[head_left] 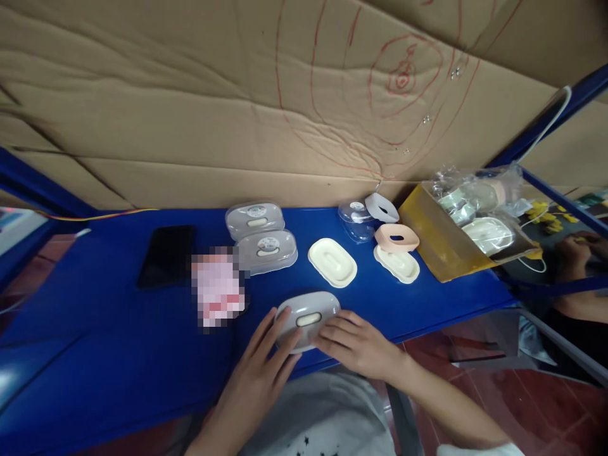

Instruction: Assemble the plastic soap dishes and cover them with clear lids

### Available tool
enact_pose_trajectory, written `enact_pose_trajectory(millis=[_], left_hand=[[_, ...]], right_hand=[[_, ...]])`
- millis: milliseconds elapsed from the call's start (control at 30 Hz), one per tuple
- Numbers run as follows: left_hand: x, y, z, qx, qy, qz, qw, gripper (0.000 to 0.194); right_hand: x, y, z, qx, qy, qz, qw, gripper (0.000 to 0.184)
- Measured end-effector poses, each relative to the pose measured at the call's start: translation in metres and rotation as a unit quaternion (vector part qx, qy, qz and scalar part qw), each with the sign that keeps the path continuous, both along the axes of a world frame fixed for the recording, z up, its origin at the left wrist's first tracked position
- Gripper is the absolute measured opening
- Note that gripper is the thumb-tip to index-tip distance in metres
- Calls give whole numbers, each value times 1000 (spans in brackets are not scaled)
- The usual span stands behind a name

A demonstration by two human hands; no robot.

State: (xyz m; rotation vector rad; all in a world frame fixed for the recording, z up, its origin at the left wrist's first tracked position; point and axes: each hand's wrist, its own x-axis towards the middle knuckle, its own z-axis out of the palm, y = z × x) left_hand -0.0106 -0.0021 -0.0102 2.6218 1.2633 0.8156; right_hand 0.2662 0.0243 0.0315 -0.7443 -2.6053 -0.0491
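Observation:
A grey oval soap box (308, 316) with a slot in its top sits at the near edge of the blue table (118, 329). My left hand (259, 373) presses its left side, fingers curled against it. From the right, my right hand (354, 342) grips its other side. Beyond it lie a cream oval tray (332, 261), two closed clear-lidded grey boxes (266, 250) stacked one behind the other, a pink ring part (397, 237) on a cream tray (397, 265), a clear lid (356, 218) and a white ring part (381, 207).
A black phone (166, 255) and a blurred pink patch (218, 288) lie to the left. A yellow-sided cardboard box (441, 244) with bagged soap boxes stands at the right. A cardboard wall (237, 95) backs the table. Another person's hand (577, 250) shows at far right.

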Motion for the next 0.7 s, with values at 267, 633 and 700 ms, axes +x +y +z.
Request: enact_pose_trajectory(millis=[267, 633, 700], left_hand=[[3, 5, 2, 27, -3, 5, 1000, 40], [5, 3, 4, 2, -14, 11, 1000, 37], [5, 3, 3, 3, -10, 16, 1000, 38]], right_hand=[[62, 166, 44, -70, -35, -279, 957, 52], [78, 265, 38, -206, -134, -233, 941, 101], [82, 271, 44, -242, -151, -219, 933, 112]])
